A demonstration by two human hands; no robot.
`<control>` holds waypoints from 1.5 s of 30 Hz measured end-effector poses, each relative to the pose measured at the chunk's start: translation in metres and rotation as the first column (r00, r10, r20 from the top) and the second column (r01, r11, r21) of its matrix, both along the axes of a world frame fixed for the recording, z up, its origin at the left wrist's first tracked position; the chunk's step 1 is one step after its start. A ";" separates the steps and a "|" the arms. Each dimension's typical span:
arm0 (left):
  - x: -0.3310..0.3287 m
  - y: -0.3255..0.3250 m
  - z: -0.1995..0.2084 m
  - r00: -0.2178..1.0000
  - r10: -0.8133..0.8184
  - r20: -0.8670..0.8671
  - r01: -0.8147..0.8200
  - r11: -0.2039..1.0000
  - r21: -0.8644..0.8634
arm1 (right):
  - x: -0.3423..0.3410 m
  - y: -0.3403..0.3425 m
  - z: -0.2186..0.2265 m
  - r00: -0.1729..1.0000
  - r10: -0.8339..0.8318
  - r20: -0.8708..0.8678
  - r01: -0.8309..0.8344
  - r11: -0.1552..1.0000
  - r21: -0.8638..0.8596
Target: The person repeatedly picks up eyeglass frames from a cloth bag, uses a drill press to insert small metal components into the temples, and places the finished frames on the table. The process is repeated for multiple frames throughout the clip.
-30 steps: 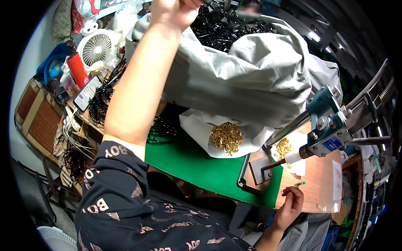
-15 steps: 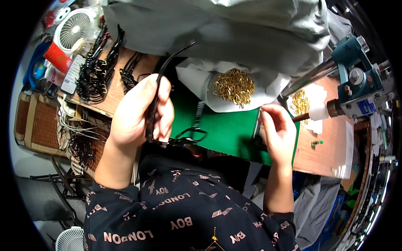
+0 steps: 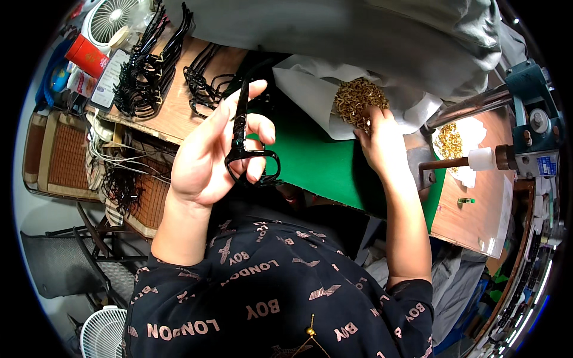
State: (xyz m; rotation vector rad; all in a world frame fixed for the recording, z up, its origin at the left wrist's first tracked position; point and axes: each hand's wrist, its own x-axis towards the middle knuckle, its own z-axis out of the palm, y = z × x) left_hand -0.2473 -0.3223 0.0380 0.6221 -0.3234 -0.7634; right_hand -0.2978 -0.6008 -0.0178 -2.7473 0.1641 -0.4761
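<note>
My left hand (image 3: 206,158) is raised above the bench and closed around the temple arm of a black eyeglass frame (image 3: 239,134). Its dark temple points up past my fingertips, and a glossy rim hangs below beside my fingers. Over to the right, my right hand (image 3: 384,143) reaches into a heap of small gold metal pieces (image 3: 353,98). Thumb and fingers bend together at the heap's near edge; what lies between them is too small to make out. The heap rests on a white sheet (image 3: 313,89).
A green mat (image 3: 316,155) covers the bench's middle. Bundles of black eyeglass frames (image 3: 140,89) lie at left, near a phone (image 3: 110,80) and a fan (image 3: 112,21). At right stands a teal machine (image 3: 531,113) with a horizontal rod, by more gold pieces (image 3: 449,142).
My right hand has moved forward and left from beside the machine rod to the gold heap. My left hand has turned the eyeglass frame, so a rim now faces up toward me.
</note>
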 end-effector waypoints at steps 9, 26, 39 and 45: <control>-0.032 -0.002 0.034 0.954 -0.232 0.188 0.199 0.964 0.175 | -0.004 -0.014 0.011 0.992 -0.069 0.105 0.047 0.978 0.204; -0.028 -0.127 -0.015 0.451 -0.129 0.883 -0.623 0.663 0.415 | -0.047 0.008 0.043 0.994 0.065 0.086 -0.103 0.333 0.937; -0.010 -0.143 -0.027 0.473 -0.073 0.878 -0.677 0.608 0.415 | -0.025 0.004 0.029 0.972 -0.036 0.233 -0.137 0.717 0.684; -0.007 -0.144 -0.028 0.361 -0.060 0.931 -0.769 0.546 0.333 | -0.022 -0.001 0.029 0.962 -0.050 0.267 -0.163 0.678 0.716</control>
